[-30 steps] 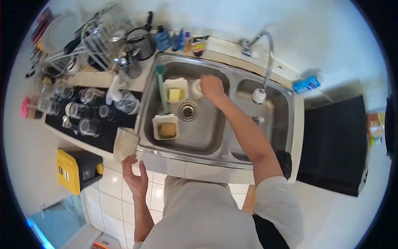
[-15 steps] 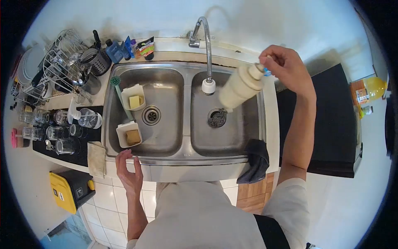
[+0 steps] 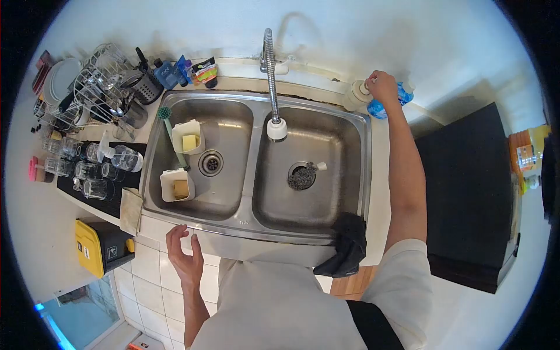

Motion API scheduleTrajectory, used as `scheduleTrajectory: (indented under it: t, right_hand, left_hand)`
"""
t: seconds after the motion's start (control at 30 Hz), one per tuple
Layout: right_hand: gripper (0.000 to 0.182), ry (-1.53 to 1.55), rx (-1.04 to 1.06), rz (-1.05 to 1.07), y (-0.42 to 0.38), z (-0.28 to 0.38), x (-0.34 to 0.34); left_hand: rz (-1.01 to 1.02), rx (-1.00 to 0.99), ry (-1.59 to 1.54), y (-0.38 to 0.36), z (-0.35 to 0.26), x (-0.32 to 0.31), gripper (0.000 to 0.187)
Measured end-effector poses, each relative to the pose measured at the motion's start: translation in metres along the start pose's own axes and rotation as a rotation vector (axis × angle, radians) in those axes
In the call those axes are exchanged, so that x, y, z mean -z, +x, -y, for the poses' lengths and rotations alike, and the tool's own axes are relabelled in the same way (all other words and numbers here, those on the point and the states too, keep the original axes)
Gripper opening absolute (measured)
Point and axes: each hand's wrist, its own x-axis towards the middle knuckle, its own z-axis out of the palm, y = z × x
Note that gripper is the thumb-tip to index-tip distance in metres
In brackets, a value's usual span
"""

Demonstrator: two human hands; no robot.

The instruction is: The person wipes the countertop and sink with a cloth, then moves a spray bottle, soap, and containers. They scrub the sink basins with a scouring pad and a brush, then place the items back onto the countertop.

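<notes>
At the back right corner of the sink, my right hand [image 3: 382, 87] has its fingers closed on the top of a cream bottle [image 3: 355, 98], which stands on the counter. A bottle with a blue label [image 3: 403, 93] is just behind that hand. My left hand [image 3: 185, 254] hangs in front of the counter edge, fingers apart and slightly curled, holding nothing. In the right basin [image 3: 332, 140] a dark mesh scourer [image 3: 301, 179] lies over the drain, beside a small white piece [image 3: 321, 166].
The flexible faucet [image 3: 272, 81] hangs over the right basin. In the left basin are two white containers with sponges [image 3: 189, 143] and a green brush [image 3: 165, 116]. A dish rack [image 3: 96, 81] and several glasses [image 3: 96, 189] are on the left. A dark cloth [image 3: 347, 239] drapes over the front edge.
My right hand has carried the cream bottle from above the right basin back to the rear right counter. The view has shifted slightly. My left hand stays nearly where it was.
</notes>
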Motion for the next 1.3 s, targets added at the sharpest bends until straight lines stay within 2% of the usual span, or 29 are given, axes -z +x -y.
scheduleTrajectory:
  t: [0.13, 0.23, 0.33, 0.43, 0.53, 0.67, 0.7, 0.8, 0.87, 0.97, 1.0, 1.03, 1.1, 1.17, 1.23, 1.3]
  right_hand:
    - [0.022, 0.003, -0.067, 0.010, 0.024, -0.004, -0.024]
    - [0.023, -0.014, -0.091, 0.105, 0.033, -0.002, -0.018]
    - [0.024, -0.045, -0.023, 0.142, 0.041, -0.013, -0.022]
    - [0.029, -0.013, -0.035, 0.200, 0.041, -0.018, -0.019]
    - [0.041, 0.020, -0.031, 0.105, 0.033, -0.018, -0.018]
    - [0.056, -0.092, -0.112, 0.032, 0.026, 0.000, -0.011]
    - [0.058, -0.122, -0.147, 0.032, 0.023, 0.009, -0.002]
    - [0.054, -0.149, -0.094, -0.138, 0.000, 0.072, 0.048]
    - [0.045, 0.027, -0.028, -0.182, -0.028, 0.134, 0.090]
    - [0.034, 0.383, 0.287, -0.267, -0.066, 0.212, 0.112]
    - [0.030, 0.483, 0.351, -0.194, -0.077, 0.236, 0.109]
    - [0.027, 0.580, 0.416, -0.121, -0.087, 0.260, 0.104]
    - [0.024, 0.565, 0.361, 0.049, -0.114, 0.314, 0.090]
    - [0.021, 0.547, 0.457, 0.201, -0.125, 0.357, 0.048]
    - [0.017, 0.734, 0.394, 0.225, -0.135, 0.388, -0.041]
    - [0.027, 0.613, 0.433, 0.270, -0.142, 0.402, -0.147]
  left_hand:
    - [-0.021, 0.016, 0.043, -0.006, -0.006, 0.000, 0.028]
    - [-0.012, 0.035, 0.061, -0.012, -0.010, -0.001, 0.029]
    - [-0.012, 0.024, 0.044, -0.014, -0.009, -0.003, 0.029]
    - [-0.020, 0.011, 0.025, -0.012, -0.009, -0.001, 0.028]
    - [-0.024, 0.002, 0.004, -0.008, -0.010, 0.003, 0.027]
    - [-0.051, 0.019, -0.016, -0.008, 0.001, 0.012, 0.030]
    - [-0.056, 0.034, -0.023, -0.008, 0.004, 0.014, 0.030]
    - [-0.069, 0.031, -0.053, -0.008, 0.017, 0.020, 0.030]
    - [-0.056, 0.078, -0.057, -0.006, 0.022, 0.025, 0.029]
    - [-0.034, 0.064, -0.070, -0.001, 0.040, 0.032, 0.030]
    - [-0.025, 0.050, -0.071, 0.002, 0.046, 0.036, 0.030]
    - [-0.024, 0.052, -0.068, 0.006, 0.051, 0.042, 0.030]
    - [-0.025, 0.059, -0.068, 0.014, 0.061, 0.054, 0.030]
    - [-0.045, 0.089, -0.069, 0.019, 0.077, 0.069, 0.030]
    - [-0.070, 0.123, -0.055, 0.023, 0.094, 0.085, 0.030]
    - [-0.087, 0.145, -0.037, 0.026, 0.113, 0.101, 0.030]
